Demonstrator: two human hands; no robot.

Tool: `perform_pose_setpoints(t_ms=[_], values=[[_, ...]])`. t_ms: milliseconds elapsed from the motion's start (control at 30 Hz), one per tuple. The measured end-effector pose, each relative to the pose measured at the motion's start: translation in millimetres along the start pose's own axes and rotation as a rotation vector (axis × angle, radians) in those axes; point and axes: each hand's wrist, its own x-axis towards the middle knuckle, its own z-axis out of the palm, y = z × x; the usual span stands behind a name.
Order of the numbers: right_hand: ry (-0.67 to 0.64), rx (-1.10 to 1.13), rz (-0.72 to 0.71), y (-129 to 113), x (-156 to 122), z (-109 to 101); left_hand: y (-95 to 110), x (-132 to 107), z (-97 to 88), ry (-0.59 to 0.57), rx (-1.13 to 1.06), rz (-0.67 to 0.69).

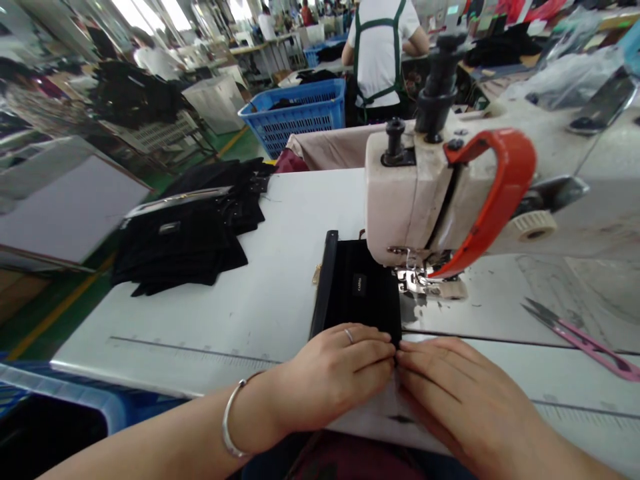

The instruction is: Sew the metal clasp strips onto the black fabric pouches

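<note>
A black fabric pouch [371,311] with a small woven label lies flat on the white sewing table, its right edge beside the presser foot [419,281] of the sewing machine [410,200]. A stiff dark strip runs along its left side, where a gold zipper pull [317,274] sticks out. My left hand [335,373] rests over the pouch's near end, fingers together and fingertips pinching the near right corner. At the same corner my right hand [453,383] closes its fingertips on the edge, touching the left fingers. The fabric under my fingers is hidden.
Stacked black fabric pieces [175,243] lie at the table's left. Pink-handled thread snips [583,339] rest on the right. A red lever guard [500,193] curves over the machine head. Beyond stand a blue crate [297,115] and a person [383,50] with their back to me.
</note>
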Motion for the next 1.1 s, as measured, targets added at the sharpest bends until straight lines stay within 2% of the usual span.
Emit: perform_pose_setpoints(t_ms=[133, 333, 500, 633, 800, 1000, 1100], values=[[-0.024, -0.026, 0.0, 11, 6, -1, -14, 6, 4.2, -0.011, 0.022, 0.015], [-0.002, -0.05, -0.002, 26, 25, -7, -32, 15, 7.6, 0.047, 0.05, 0.024], [-0.03, -0.119, -0.012, 40, 36, -11, -48, 20, 12.1, 0.028, 0.123, 0.032], [-0.028, -0.179, 0.028, 47, 41, -13, -63, 24, 16.5, 0.041, 0.134, 0.039], [-0.034, -0.236, 0.108, 55, 44, -12, -77, 32, 18.8, 0.108, 0.126, -0.046], [-0.012, -0.285, 0.144, 61, 44, -4, -89, 40, 21.2, 0.068, 0.191, -0.144], [-0.006, -0.278, 0.138, 62, 44, -3, -91, 41, 23.7, 0.103, 0.201, -0.166]])
